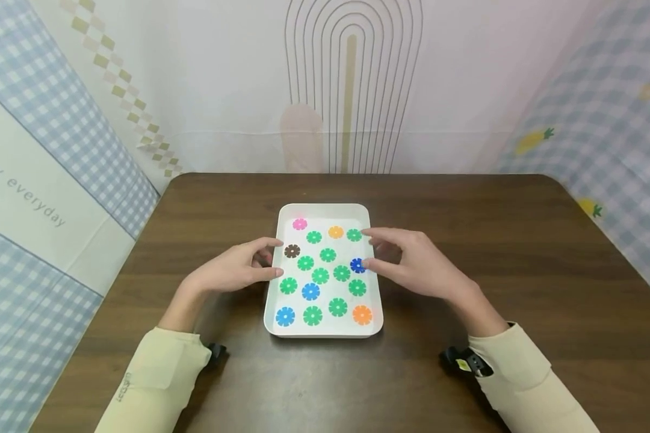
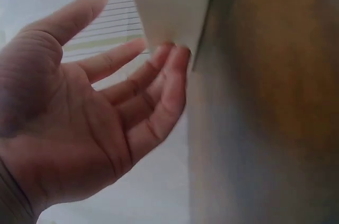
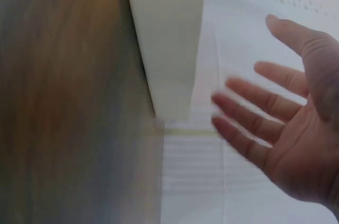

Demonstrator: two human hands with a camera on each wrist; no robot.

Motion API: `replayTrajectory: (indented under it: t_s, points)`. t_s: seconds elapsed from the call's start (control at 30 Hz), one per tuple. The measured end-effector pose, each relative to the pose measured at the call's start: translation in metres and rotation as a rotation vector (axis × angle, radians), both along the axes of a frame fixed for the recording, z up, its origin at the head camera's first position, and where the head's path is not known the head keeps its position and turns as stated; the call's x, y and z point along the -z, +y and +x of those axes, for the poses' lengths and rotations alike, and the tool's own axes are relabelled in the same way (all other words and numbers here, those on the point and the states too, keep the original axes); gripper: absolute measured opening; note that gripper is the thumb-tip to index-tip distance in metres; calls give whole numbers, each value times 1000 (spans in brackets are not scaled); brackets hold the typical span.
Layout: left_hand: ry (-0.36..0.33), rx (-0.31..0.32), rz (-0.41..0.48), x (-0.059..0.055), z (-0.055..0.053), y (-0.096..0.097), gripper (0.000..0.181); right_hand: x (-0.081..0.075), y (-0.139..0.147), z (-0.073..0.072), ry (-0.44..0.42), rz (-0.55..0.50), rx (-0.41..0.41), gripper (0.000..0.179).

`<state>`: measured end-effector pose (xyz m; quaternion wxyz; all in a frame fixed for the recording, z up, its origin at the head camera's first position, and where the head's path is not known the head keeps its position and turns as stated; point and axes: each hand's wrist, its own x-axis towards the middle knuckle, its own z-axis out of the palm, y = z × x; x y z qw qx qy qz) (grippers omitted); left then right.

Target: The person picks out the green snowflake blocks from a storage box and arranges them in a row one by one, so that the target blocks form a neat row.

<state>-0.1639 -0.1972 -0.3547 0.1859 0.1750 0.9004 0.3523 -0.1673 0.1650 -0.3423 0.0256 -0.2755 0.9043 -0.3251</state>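
Note:
A white rectangular tray [image 1: 324,334] lies on the table with several flat, notched plastic discs spread over its floor. Most are green, like the green disc [image 1: 327,255]; others are blue, orange, pink and brown. At the tray's left side is my left hand [image 1: 230,266], thumb and index finger over the rim near the brown disc [image 1: 292,251]. In the left wrist view, other loosely bent fingertips [image 2: 167,49] touch the outer wall. My right hand [image 1: 419,263] hovers at the right rim, its thumb over the dark blue disc [image 1: 356,265]. Its spread fingers [image 3: 254,107] stand off the wall in the right wrist view.
The dark wooden table [image 1: 466,210] extends around the tray on every side. Behind it hangs a pale printed cloth [image 1: 222,78], with blue checked cloth [image 1: 617,132] at the sides. A black strap [image 1: 473,362] is on the right wrist.

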Motion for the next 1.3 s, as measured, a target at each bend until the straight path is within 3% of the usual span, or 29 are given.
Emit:
replayTrajectory:
  t_s: [0.17,0.33,0.6,0.83,1.3]
  points:
    - [-168,20,150,9,-1,-6,75,3,-26,6,-106,-116,-144,50]
    - [-225,22,226,19,0,-15,77,12,-50,9,-232,-117,-233,45]
    - [-304,2,300,25,1,-21,80,24,-76,21,-315,-107,-191,32]
    - [-348,-30,338,25,7,-27,80,25,-90,28,-420,-89,-152,32]
    - [-358,-44,369,28,8,-29,79,35,-97,27,-385,-41,-191,26]
